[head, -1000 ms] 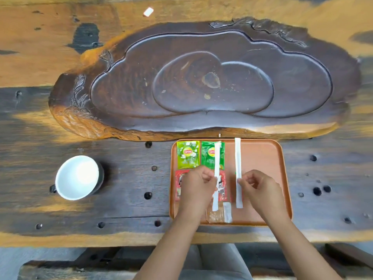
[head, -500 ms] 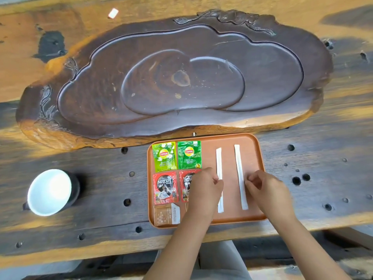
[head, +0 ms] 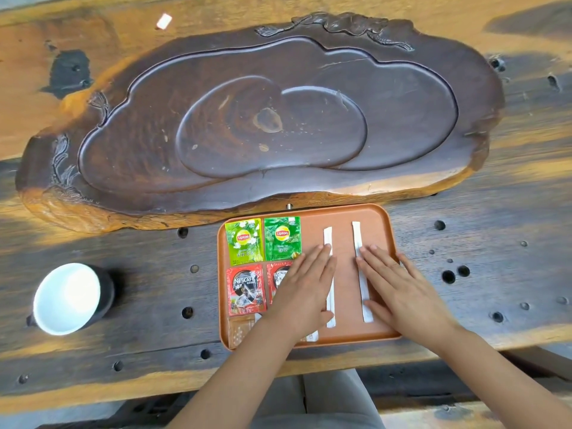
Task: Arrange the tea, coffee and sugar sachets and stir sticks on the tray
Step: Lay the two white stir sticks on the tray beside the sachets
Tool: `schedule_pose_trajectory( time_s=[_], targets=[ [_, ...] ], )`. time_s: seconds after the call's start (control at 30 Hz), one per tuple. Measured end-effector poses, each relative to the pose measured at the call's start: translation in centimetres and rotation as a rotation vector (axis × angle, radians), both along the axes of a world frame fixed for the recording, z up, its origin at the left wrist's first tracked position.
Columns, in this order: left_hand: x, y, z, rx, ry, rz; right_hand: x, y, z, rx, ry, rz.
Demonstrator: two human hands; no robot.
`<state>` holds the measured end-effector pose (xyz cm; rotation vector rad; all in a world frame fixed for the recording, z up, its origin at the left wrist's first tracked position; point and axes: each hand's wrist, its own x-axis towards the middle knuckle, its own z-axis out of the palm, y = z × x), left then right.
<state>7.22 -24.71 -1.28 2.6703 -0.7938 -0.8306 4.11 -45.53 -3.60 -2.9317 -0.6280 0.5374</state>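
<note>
At lower centre of the frame, we rest our left hand point(head: 305, 289) and right hand point(head: 399, 286) flat, fingers spread, on the orange tray point(head: 388, 230), each beside a white stir stick point(head: 359, 267). Tea sachets point(head: 263, 238) and coffee sachets point(head: 246, 289) fill the tray's left side.

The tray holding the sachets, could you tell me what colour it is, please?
The tray is a plain terracotta orange-brown, seen in the head view.

A: what's sitting on that holey wooden table point(head: 464, 212)?
B: big carved dark slab point(head: 247, 119), an orange tray point(head: 390, 239) just in front, white cup point(head: 66, 298) off left.
</note>
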Motion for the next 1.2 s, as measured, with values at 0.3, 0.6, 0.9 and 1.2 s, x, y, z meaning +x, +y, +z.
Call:
schedule_pose_trajectory(
  time_s=[0.3,0.6,0.9,1.2],
  targets=[
    [0.1,-0.2,-0.5,-0.015,-0.014,0.034,0.4,0.2,-0.3,0.015,0.006,0.050],
    [0.2,-0.3,-0.7,-0.024,-0.027,0.062,1.1,0.2,-0.3,0.001,0.009,0.067],
    [0.5,0.3,0.8,-0.160,-0.082,0.121,1.0,0.5,0.8,0.095,-0.052,-0.039],
    [-0.8,8.9,3.9,-0.153,-0.373,0.493,0.5,1.6,2.9,0.069,-0.197,-0.364]
  ],
)
